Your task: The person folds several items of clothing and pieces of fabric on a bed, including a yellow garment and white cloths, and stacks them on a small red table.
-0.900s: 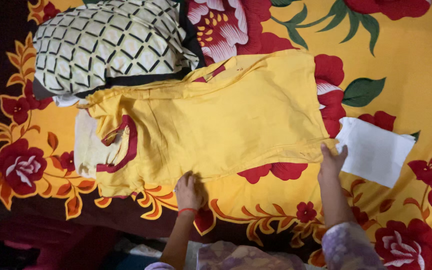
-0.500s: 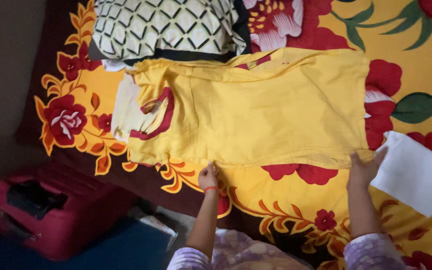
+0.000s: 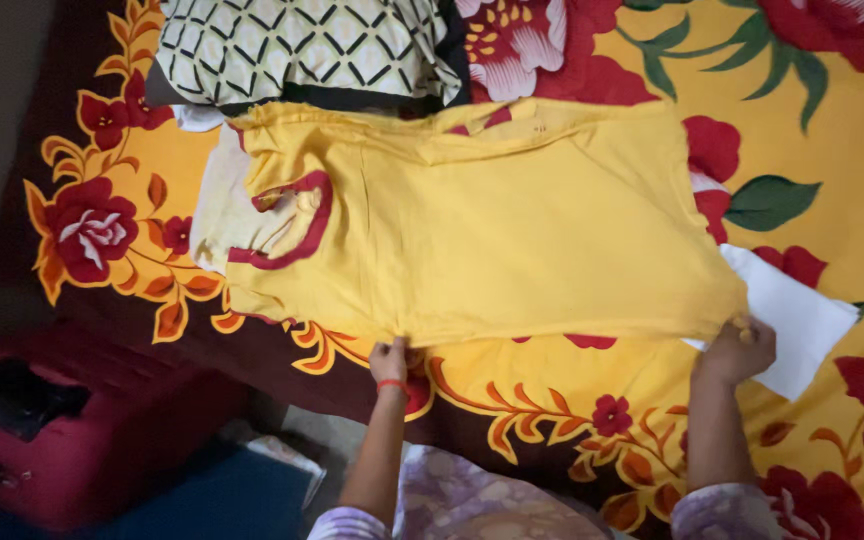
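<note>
Left hand (image 3: 389, 360): we pinch the yellow garment (image 3: 512, 230) at its near edge.
Right hand (image 3: 737, 348): now gripping the hem corner (previously flat), lifting it over the white cloth (image 3: 792, 315).

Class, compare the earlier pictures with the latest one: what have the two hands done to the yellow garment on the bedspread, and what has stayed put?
Both hands went from resting flat on the yellow garment to pinching its near edge: the left hand at the middle, the right hand at the corner by the white cloth. The edge now looks drawn straighter. The patterned pillow and floral bedspread stayed as they were.
</note>
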